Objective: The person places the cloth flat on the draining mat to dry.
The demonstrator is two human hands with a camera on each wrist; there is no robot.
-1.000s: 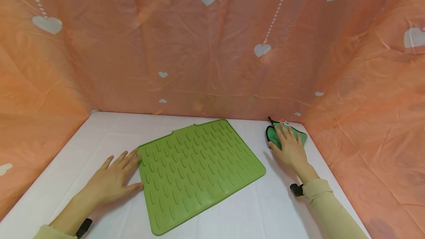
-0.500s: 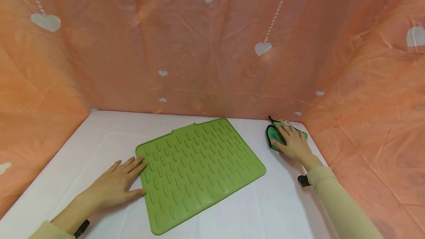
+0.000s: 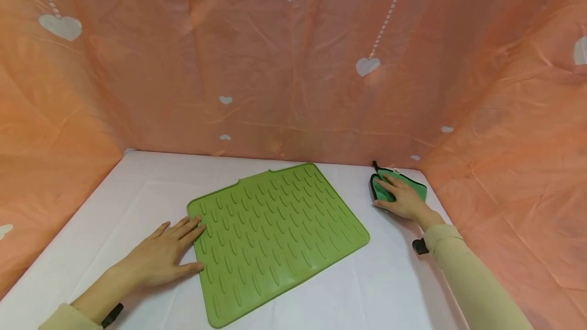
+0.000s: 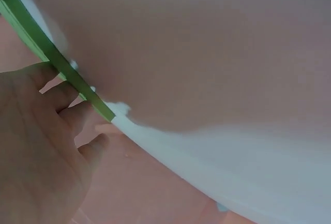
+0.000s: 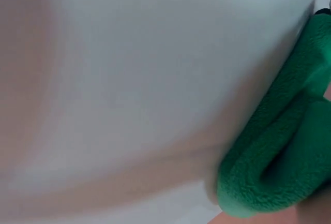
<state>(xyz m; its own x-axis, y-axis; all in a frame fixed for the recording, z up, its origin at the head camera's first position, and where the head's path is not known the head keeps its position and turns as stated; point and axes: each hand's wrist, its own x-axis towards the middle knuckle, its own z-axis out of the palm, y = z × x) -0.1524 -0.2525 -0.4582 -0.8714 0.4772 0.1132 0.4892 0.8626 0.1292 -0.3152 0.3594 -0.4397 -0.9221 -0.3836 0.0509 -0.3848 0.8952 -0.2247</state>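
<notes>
A green rubber mat point(image 3: 275, 238) with raised oval ridges lies askew on the white table. At its left edge my left hand point(image 3: 158, 256) is spread, fingertips and thumb touching the rim. The left wrist view shows the fingers of this hand point(image 4: 46, 131) against the green mat edge point(image 4: 77, 81). In the far right corner lies a folded green cloth point(image 3: 415, 187) with black trim. My right hand point(image 3: 403, 202) rests on it, fingers spread over the top and thumb by its near edge. Up close in the right wrist view, the fuzzy cloth point(image 5: 258, 172) is folded over.
Orange sheeting point(image 3: 293, 65) with pale hearts hangs upright along the back and both sides of the white tabletop point(image 3: 339, 289). Black straps with small cameras sit at both wrists. The cloth lies close to the back and right walls.
My left hand has moved slightly right and nearer, its fingertips now over the mat's rim. The right hand has shifted a little right on the cloth. The mat stays nearly still.
</notes>
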